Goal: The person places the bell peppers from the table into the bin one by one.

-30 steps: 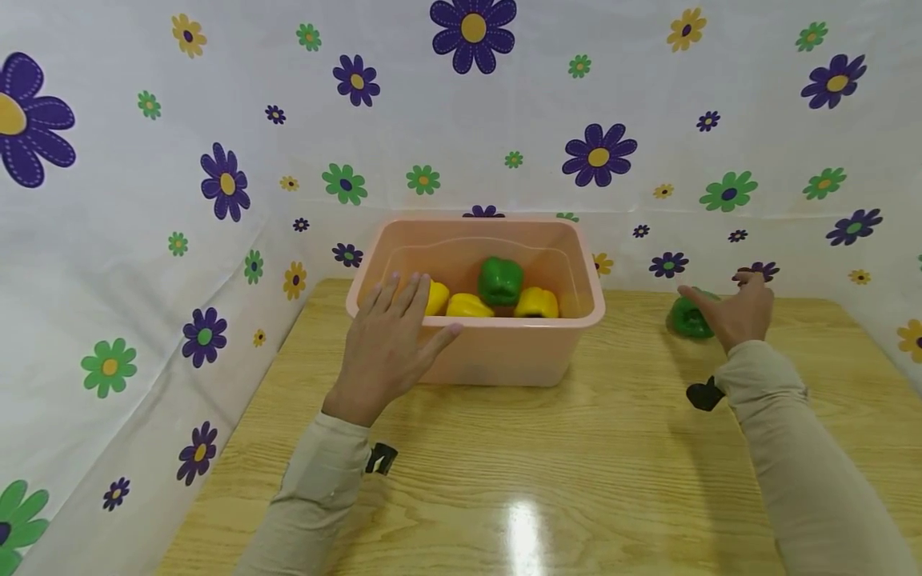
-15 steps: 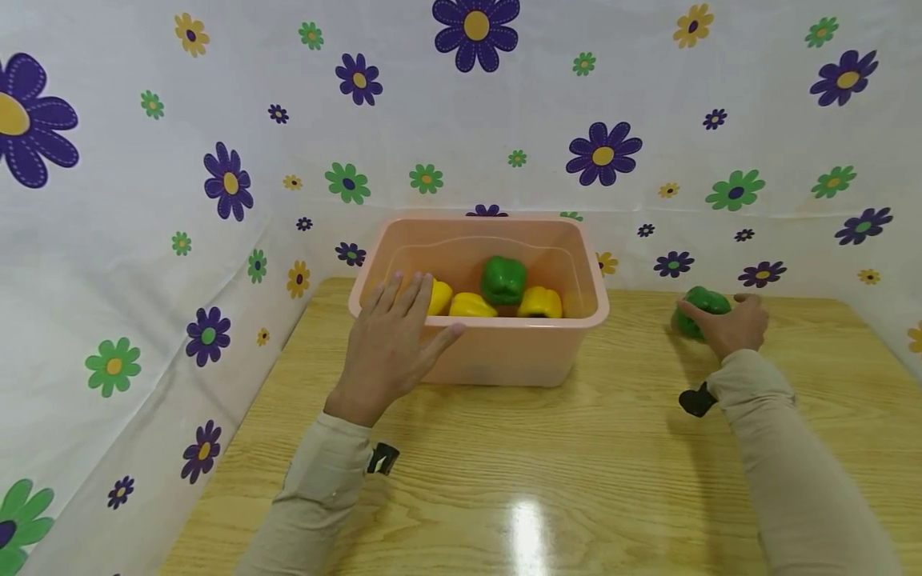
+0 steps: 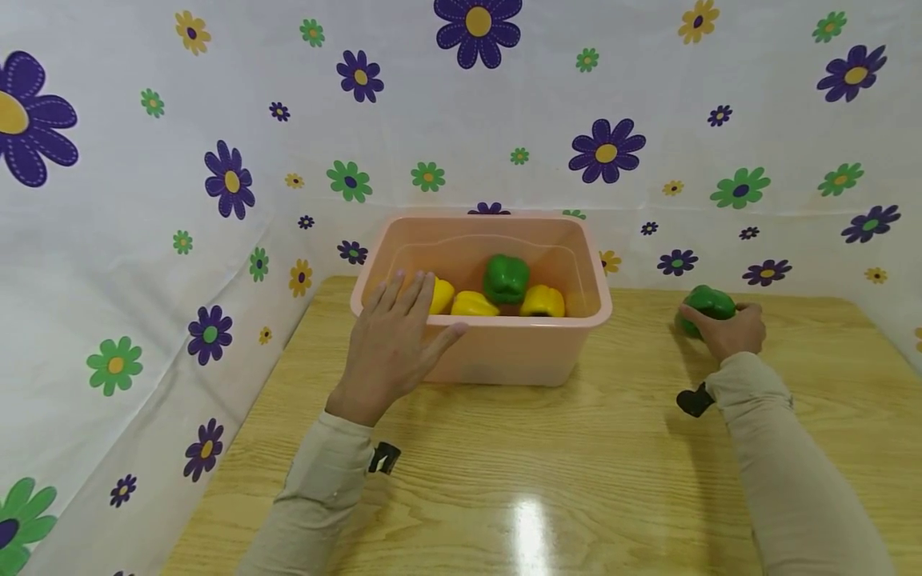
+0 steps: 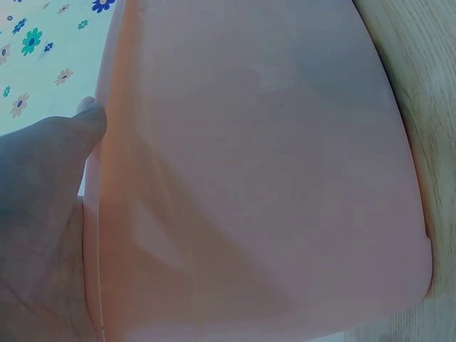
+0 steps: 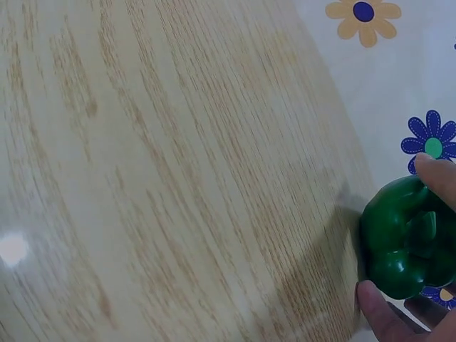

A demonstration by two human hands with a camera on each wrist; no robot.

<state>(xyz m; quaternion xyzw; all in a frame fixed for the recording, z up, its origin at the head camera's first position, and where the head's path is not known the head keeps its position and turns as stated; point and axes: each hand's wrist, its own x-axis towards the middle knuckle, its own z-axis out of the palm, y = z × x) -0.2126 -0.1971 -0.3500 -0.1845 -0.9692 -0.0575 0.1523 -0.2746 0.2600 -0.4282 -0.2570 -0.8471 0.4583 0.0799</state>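
Note:
At the back right of the table, my right hand [image 3: 736, 330] grips a green bell pepper [image 3: 709, 302], thumb on its left side and fingers on its right. The right wrist view shows the same green bell pepper [image 5: 402, 239] between thumb and fingertips. My left hand [image 3: 389, 340] lies with straight fingers over the front left rim of a pink plastic bin [image 3: 497, 352]. In the left wrist view the thumb touches the rim of the pink bin [image 4: 263, 171]. Inside the bin are a green bell pepper [image 3: 506, 278] and yellow bell peppers [image 3: 543, 302], one partly hidden by the left hand.
The wooden table [image 3: 461, 456] reaches back to a white cloth [image 3: 533, 96] printed with flowers, which also hangs along the left side. A black strap end [image 3: 695, 400] sticks out at the right wrist, another black piece [image 3: 385, 458] at the left.
My right hand has closed in around the green bell pepper, its thumb now over the pepper's left side. The left hand stays on the bin's rim. The view has shifted slightly.

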